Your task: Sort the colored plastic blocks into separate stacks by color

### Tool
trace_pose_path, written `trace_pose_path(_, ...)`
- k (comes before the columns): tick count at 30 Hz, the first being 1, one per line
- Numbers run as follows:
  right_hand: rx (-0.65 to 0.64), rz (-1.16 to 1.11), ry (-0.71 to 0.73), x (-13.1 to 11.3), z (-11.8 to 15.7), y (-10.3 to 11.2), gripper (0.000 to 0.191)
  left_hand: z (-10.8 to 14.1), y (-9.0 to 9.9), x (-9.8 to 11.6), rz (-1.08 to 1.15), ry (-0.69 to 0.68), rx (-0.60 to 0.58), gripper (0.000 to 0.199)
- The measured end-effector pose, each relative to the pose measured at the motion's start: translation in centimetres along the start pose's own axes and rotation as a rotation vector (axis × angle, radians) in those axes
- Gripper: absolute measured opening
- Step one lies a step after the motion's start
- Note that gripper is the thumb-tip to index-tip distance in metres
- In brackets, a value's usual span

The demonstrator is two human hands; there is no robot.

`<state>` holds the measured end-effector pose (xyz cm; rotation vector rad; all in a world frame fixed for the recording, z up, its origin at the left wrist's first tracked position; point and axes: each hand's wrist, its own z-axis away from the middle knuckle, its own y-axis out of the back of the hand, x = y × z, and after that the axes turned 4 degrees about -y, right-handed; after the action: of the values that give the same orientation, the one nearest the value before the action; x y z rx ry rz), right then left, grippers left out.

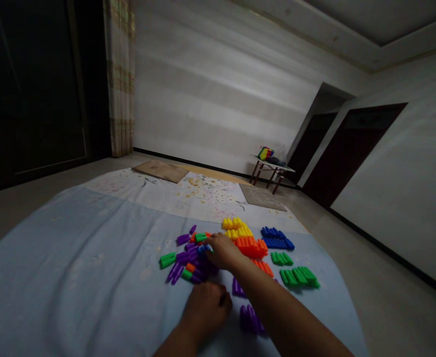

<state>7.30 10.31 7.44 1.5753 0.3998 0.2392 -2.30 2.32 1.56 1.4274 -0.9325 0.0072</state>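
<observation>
A mixed pile of bullet-shaped plastic toy pieces (183, 257), mostly purple with some green and orange, lies on the cloth. My right hand (223, 250) reaches over the pile's right side, its fingers bent down around a blue toy piece (202, 249). Nearer to me, my left hand (207, 303) rests curled just in front of the pile; whatever it holds, if anything, is hidden. To the right stand rows sorted by colour: yellow pieces (237, 229), orange pieces (250, 246), blue pieces (277, 238), green pieces (299, 277) and purple pieces (251, 320), the last partly behind my right forearm.
A pale blue flowered cloth (102, 258) with creases covers the table. Two flat boards, a brown one (161, 171) and a greyish one (262, 197), lie at its far edge. Beyond, a small table (272, 164) carries a colourful bag (265, 152) near the wall.
</observation>
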Motion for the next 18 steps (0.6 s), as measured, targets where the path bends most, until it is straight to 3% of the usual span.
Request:
trace_pose_path(5, -0.107, -0.040, -0.005, 0.3, 0.0, -0.7, 0.032, 0.1, 0.2, 0.1, 0.003, 0.007, -0.018, 0.030)
trace_pose_path(9, -0.135, -0.173, 0.085, 0.4, 0.2, -1.2, 0.030, 0.2, 0.4, 0.3, -0.002, 0.020, -0.016, 0.030)
trace_pose_path(13, -0.022, -0.381, 0.075, 0.9, 0.4, -1.3, 0.029, 0.2, 0.3, 0.5, -0.003, 0.020, -0.005, 0.030)
trace_pose_path(15, 0.028, -0.371, 0.034, 1.3, 0.6, -1.2, 0.030, 0.2, 0.2, 0.5, -0.012, 0.003, -0.003, 0.029)
trace_pose_path(18, -0.002, -0.300, 0.051, 1.8, 0.9, -0.8, 0.034, 0.1, 0.1, 0.4, -0.021, -0.013, -0.004, 0.030)
